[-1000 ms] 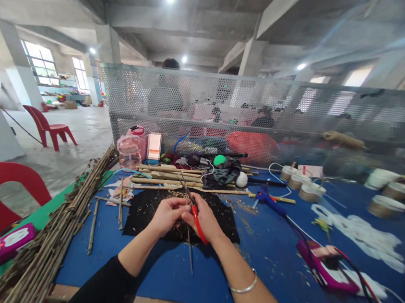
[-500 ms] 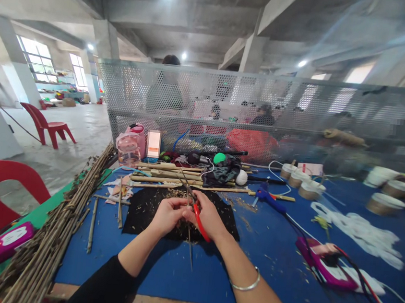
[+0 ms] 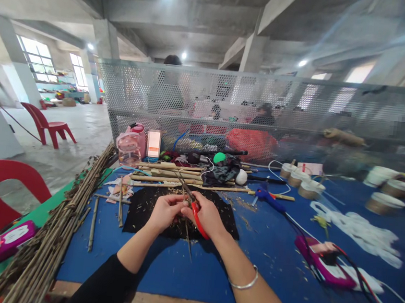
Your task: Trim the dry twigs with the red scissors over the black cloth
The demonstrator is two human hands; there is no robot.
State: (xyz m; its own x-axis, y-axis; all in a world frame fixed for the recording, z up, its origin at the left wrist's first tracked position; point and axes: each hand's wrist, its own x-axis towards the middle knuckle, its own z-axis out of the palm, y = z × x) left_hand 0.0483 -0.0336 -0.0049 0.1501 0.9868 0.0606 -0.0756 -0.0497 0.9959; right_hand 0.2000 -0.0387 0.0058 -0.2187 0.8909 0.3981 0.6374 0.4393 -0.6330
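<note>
Over a black cloth (image 3: 145, 210) on the blue table (image 3: 264, 254), my right hand (image 3: 207, 215) is closed on red-handled scissors (image 3: 195, 216), blades pointing away toward the back. My left hand (image 3: 164, 210) pinches a thin brown twig (image 3: 187, 242) that runs between both hands and sticks out toward me. The two hands touch at the fingertips. Small plant clippings lie scattered on the cloth under them.
A long bundle of sticks (image 3: 57, 232) lies along the table's left edge. Cut bamboo pieces (image 3: 164, 174) and a pink jug (image 3: 129, 146) sit behind the cloth. A blue glue gun (image 3: 268, 198), a purple tool with cords (image 3: 321, 263), white rope (image 3: 357, 230) and tape rolls (image 3: 302, 181) are to the right. Mesh screen (image 3: 264, 114) behind.
Both hands have shifted slightly farther from me over the cloth, still holding the scissors and the twig; the twig's near end has drawn up a little.
</note>
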